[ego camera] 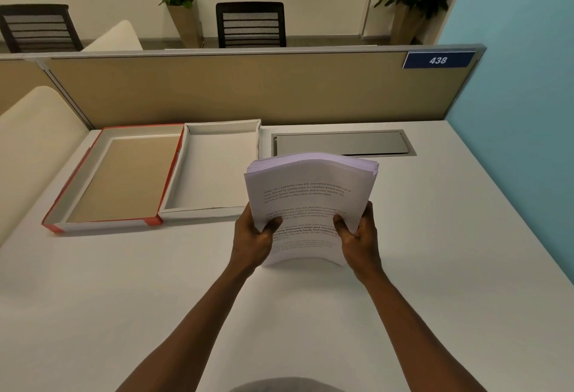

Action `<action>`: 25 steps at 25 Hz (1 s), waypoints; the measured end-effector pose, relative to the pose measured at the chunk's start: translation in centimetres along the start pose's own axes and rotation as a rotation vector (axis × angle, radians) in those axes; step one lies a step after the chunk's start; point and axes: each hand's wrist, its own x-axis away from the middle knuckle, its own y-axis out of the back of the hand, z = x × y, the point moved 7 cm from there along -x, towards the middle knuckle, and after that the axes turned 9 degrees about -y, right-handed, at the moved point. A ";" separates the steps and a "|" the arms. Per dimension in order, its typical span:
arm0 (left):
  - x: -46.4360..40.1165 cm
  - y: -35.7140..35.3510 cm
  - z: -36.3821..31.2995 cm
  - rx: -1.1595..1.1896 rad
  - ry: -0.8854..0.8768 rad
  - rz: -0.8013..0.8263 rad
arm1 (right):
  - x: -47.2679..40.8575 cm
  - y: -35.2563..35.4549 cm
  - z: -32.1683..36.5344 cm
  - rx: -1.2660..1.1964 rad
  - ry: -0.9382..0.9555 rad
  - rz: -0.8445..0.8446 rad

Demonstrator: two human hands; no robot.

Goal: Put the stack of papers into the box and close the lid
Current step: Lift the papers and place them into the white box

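A thick stack of printed white papers (310, 192) stands tilted on its near edge on the white desk. My left hand (253, 238) grips its left side and my right hand (360, 236) grips its right side, thumbs on the top sheet. To the left lies the open white box (174, 205), empty, with its red-edged lid (54, 225) lying inside-up next to it on the left. The stack is just right of the box's near right corner and outside it.
A metal cable hatch (341, 143) is set into the desk behind the papers. A tan partition (217, 90) with a "438" sign (438, 60) runs along the desk's far edge. A blue wall (521, 81) stands at the right.
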 end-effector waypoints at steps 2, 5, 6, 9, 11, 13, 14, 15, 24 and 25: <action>0.3 0.3 0.3 -0.021 -0.022 -0.006 | 0.4 -0.1 0.0 0.020 0.014 0.005; 0.4 0.8 0.1 -0.100 -0.038 0.026 | 0.6 -0.1 -0.3 0.087 0.031 0.030; 0.4 1.0 -0.3 -0.136 -0.058 0.042 | 0.6 0.1 -0.4 0.126 0.042 0.043; 0.4 1.7 -1.9 -0.250 -0.148 0.062 | 0.4 1.1 -0.7 0.253 0.090 0.029; 0.7 2.1 -2.1 -0.286 -0.182 0.064 | 0.2 1.5 -0.9 0.294 0.106 0.002; 0.9 2.5 -2.1 -0.299 -0.189 0.047 | 0.2 1.3 -0.8 0.306 0.122 -0.003; 0.9 2.8 -2.3 -0.301 -0.191 0.038 | 0.2 1.0 -0.6 0.312 0.128 0.006; 0.9 3.2 -2.6 -0.298 -0.194 0.030 | 0.2 0.7 -0.2 0.317 0.133 0.017; -3.0 11.5 -5.5 -0.079 0.088 -0.158 | -2.9 -7.2 4.9 0.296 0.011 0.152; -3.8 12.5 -5.4 -0.074 0.144 -0.171 | -3.6 -8.5 5.0 0.276 -0.044 0.181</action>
